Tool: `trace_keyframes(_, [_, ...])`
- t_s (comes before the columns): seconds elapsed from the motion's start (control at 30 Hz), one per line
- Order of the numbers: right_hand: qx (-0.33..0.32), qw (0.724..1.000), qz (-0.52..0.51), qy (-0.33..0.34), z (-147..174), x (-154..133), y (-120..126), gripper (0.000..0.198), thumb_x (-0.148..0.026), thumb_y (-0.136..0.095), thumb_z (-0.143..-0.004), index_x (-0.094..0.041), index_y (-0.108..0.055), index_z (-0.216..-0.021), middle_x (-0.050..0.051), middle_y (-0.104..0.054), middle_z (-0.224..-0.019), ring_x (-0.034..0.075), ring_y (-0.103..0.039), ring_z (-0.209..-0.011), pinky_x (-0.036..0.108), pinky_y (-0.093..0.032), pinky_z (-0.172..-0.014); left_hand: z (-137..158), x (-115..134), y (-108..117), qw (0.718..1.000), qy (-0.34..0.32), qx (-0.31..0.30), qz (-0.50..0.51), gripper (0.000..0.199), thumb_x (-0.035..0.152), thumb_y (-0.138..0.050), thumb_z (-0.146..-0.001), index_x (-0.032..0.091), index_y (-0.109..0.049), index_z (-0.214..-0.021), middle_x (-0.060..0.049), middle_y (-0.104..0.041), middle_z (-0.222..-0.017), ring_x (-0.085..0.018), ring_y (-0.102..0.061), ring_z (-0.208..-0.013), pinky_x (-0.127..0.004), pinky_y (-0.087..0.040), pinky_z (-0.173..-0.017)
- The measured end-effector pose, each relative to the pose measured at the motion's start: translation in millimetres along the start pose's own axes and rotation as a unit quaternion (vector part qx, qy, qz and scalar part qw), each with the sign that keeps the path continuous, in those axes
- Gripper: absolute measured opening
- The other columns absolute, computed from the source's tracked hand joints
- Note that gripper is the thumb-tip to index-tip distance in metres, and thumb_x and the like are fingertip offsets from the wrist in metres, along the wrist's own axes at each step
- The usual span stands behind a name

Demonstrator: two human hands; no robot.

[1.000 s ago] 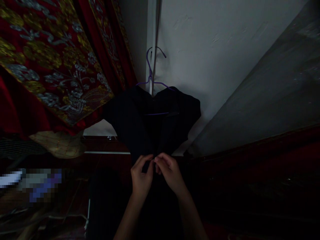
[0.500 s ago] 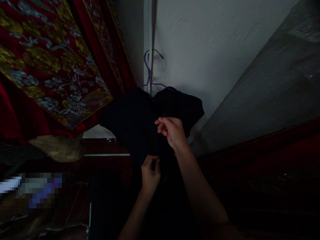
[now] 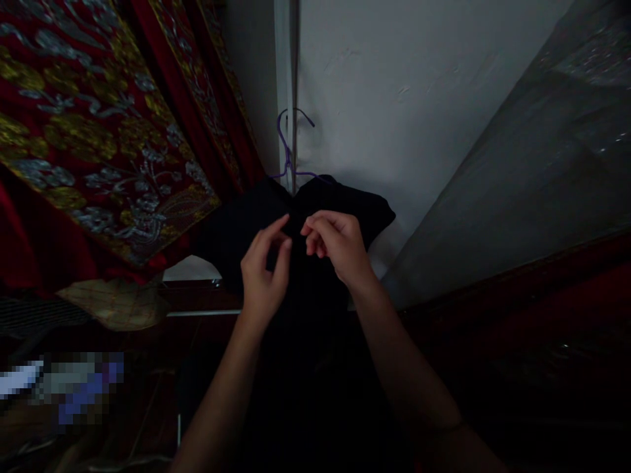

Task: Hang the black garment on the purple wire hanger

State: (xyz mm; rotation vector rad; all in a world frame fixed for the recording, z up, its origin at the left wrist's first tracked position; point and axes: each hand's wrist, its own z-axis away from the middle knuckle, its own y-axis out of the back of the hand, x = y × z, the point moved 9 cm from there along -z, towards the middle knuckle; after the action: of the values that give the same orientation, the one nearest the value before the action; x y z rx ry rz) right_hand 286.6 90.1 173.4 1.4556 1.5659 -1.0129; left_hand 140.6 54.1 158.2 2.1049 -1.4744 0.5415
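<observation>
A black short-sleeved garment hangs on a purple wire hanger against a pale upright post. My left hand is in front of its chest, thumb and forefinger apart with a gap between them and nothing visible in it. Just to the right, my right hand is closed, its thumb and forefinger pressed together near the middle of the garment's front. Whatever is in that pinch is too dark to make out.
Red cloth with gold and silver embroidery hangs at the left. A pale wall stands behind, with a translucent sheet at the right. Below the red cloth is a beige checked cloth. The lower area is very dark.
My left hand has moved up and to the left, from low on the garment to chest height, its fingers wider apart. My right hand has risen slightly, still pinched.
</observation>
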Motion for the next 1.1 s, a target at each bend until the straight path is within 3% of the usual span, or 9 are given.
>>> trace_keyframes(0.2, [0.004, 0.994, 0.077, 0.075, -7.3, -17.9, -2.0, 0.025, -0.031, -0.057, -0.084, -0.018, -0.060, -0.063, -0.006, -0.047, -0.047, 0.007, -0.040, -0.043, 0.023, -0.028, -0.045, -49.7, 39.6, -7.3, 0.988, -0.115, -0.012, -0.098, 0.011, 0.019, -0.059, -0.097, 0.017, -0.069, -0.092, -0.003, -0.070, -0.085, -0.015, -0.065, -0.079, -0.026, -0.048, -0.073])
trace_keyframes(0.37, [0.049, 0.991, 0.128, 0.003, -8.3, 37.8, 2.5, 0.027, -0.028, -0.054, -0.079, -0.019, -0.053, -0.054, -0.005, -0.044, -0.048, 0.009, -0.038, -0.048, 0.025, -0.026, -0.049, -57.0, 40.4, 16.8, 0.983, -0.111, 0.099, -0.105, 0.010, 0.019, -0.058, -0.096, 0.017, -0.065, -0.090, -0.002, -0.066, -0.084, -0.014, -0.061, -0.081, -0.026, -0.046, -0.076])
trace_keyframes(0.47, [0.025, 0.988, 0.133, -0.075, 12.6, 81.1, 2.9, 0.024, -0.028, -0.053, -0.076, -0.019, -0.057, -0.054, -0.005, -0.043, -0.047, 0.010, -0.038, -0.047, 0.025, -0.025, -0.049, -62.1, 3.1, 80.8, 0.971, -0.022, 0.239, -0.006, 0.007, 0.017, -0.061, -0.093, 0.016, -0.063, -0.087, 0.000, -0.059, -0.080, -0.012, -0.055, -0.078, -0.025, -0.044, -0.076])
trace_keyframes(0.53, [0.005, 0.989, 0.115, -0.097, 31.6, 96.1, 0.3, 0.024, -0.031, -0.053, -0.074, -0.020, -0.056, -0.053, -0.005, -0.041, -0.046, 0.010, -0.037, -0.047, 0.025, -0.024, -0.048, -51.4, -52.9, 124.7, 0.918, 0.116, 0.333, 0.180, 0.014, 0.011, -0.058, -0.091, 0.017, -0.057, -0.078, 0.003, -0.051, -0.072, -0.011, -0.051, -0.069, -0.023, -0.044, -0.071])
trace_keyframes(0.6, [-0.020, 0.991, 0.082, -0.103, 49.6, 101.0, -8.7, 0.025, -0.033, -0.054, -0.073, -0.020, -0.055, -0.052, -0.004, -0.043, -0.047, 0.009, -0.038, -0.047, 0.025, -0.025, -0.048, -38.2, -94.5, 144.3, 0.894, 0.208, 0.313, 0.246, 0.023, 0.016, -0.044, -0.097, 0.019, -0.054, -0.077, 0.000, -0.057, -0.073, -0.013, -0.058, -0.074, -0.026, -0.049, -0.076])
trace_keyframes(0.63, [-0.032, 0.992, 0.060, -0.104, 57.7, 100.9, -15.2, 0.024, -0.033, -0.054, -0.073, -0.020, -0.055, -0.053, -0.004, -0.045, -0.048, 0.009, -0.040, -0.048, 0.024, -0.026, -0.048, -21.7, -119.8, 144.6, 0.850, 0.282, 0.312, 0.317, 0.024, 0.020, -0.043, -0.099, 0.020, -0.054, -0.077, -0.001, -0.062, -0.077, -0.015, -0.062, -0.082, -0.026, -0.050, -0.080])
trace_keyframes(0.8, [-0.004, 0.987, -0.058, -0.148, 94.0, 109.7, -35.8, 0.024, -0.034, -0.055, -0.072, -0.020, -0.055, -0.052, -0.005, -0.043, -0.046, 0.008, -0.034, -0.042, 0.024, -0.023, -0.045, 84.7, -179.4, 123.5, 0.771, 0.414, 0.343, 0.341, 0.034, 0.022, -0.033, -0.099, 0.020, -0.061, -0.081, -0.006, -0.071, -0.081, -0.019, -0.070, -0.091, -0.032, -0.053, -0.084])
trace_keyframes(0.97, [0.056, 0.975, -0.077, -0.199, 133.1, 139.1, -18.7, 0.027, -0.037, -0.057, -0.072, -0.020, -0.055, -0.051, -0.004, -0.046, -0.046, 0.007, -0.032, -0.040, 0.024, -0.023, -0.044, 160.9, -188.7, 86.6, 0.756, 0.430, 0.358, 0.341, 0.016, 0.022, -0.053, -0.090, 0.019, -0.067, -0.081, 0.000, -0.071, -0.074, -0.015, -0.070, -0.080, -0.026, -0.051, -0.085])
trace_keyframes(1.1, [0.023, 0.969, -0.028, -0.243, 147.5, 158.2, -5.7, 0.030, -0.038, -0.060, -0.074, -0.020, -0.055, -0.051, -0.004, -0.044, -0.045, 0.008, -0.035, -0.042, 0.025, -0.027, -0.046, 159.8, -164.0, 77.2, 0.768, 0.414, 0.334, 0.356, 0.010, 0.025, -0.067, -0.083, 0.019, -0.072, -0.089, 0.001, -0.073, -0.088, -0.014, -0.068, -0.086, -0.023, -0.050, -0.085])
